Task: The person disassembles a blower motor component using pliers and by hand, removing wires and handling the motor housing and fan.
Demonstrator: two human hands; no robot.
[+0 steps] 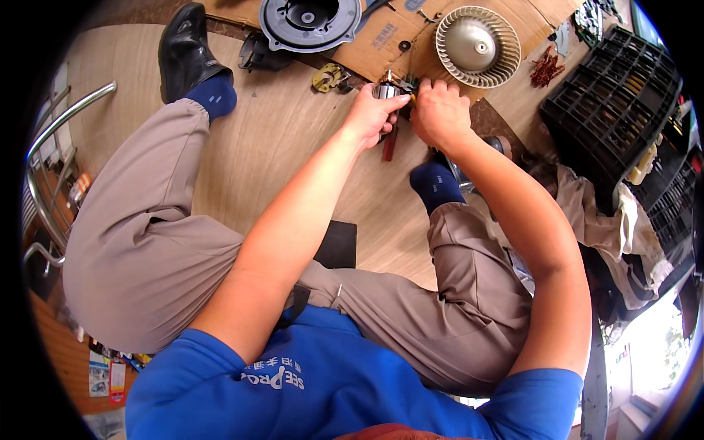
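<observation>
One metal cylinder (386,91) juts from the left hand (370,115) grasping it; what the right hand (442,116) alongside grips, I can't tell.

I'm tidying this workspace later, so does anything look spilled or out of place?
Possibly the small reddish heap right of the fan wheel: its loose pieces lie outside any container. The crumpled pale cloth beside the black grille also looks untidy.
</observation>
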